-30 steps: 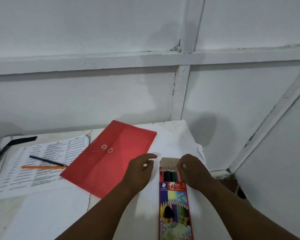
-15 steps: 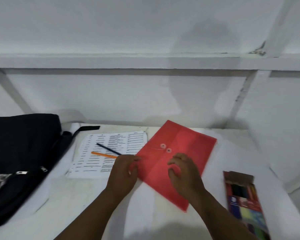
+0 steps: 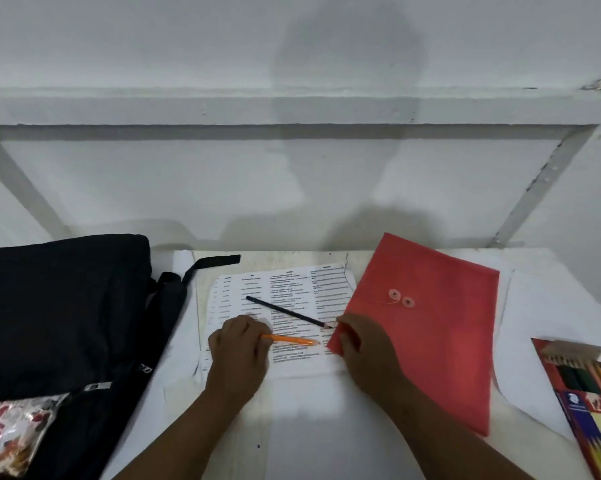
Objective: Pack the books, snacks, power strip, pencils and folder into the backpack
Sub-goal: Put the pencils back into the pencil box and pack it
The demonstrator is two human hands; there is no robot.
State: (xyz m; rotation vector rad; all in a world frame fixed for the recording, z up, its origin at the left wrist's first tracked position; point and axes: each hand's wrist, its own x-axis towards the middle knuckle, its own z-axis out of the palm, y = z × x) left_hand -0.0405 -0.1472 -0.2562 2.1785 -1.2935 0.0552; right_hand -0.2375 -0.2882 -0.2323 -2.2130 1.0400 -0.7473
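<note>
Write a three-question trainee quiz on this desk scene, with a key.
1. True or false: the orange pencil lies on the printed sheet.
2. Which hand touches the red folder? A) left hand B) right hand C) neither
3. Fill in: the snack packet lies on the black ____.

Key: 1 true; 2 B, at the folder's near left corner; 3 backpack.
</note>
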